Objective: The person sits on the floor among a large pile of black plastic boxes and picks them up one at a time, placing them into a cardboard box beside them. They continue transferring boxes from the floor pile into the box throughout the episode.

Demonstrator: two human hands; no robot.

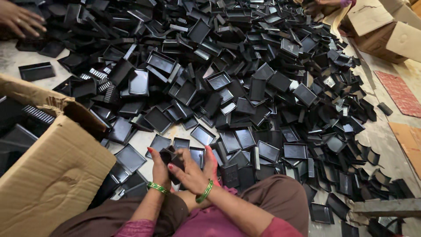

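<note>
Both hands closed on one black plastic tray, near centre, over my lap.

Largest first: a pile of black trays (245, 74) covers the floor from far left to right, glossy, shallow, rectangular, some with ribbed edges. Near left stands an open cardboard box (52, 175), more trays inside. Far right, more cardboard boxes (386, 26). Another person's hand (19, 19) rests on the pile, far left. My left hand (158, 169) and right hand (193, 173) clasp the black tray (171, 159) between them: dark, shiny, small, mostly hidden by fingers. Green bangles (204, 192) on both wrists.
</note>
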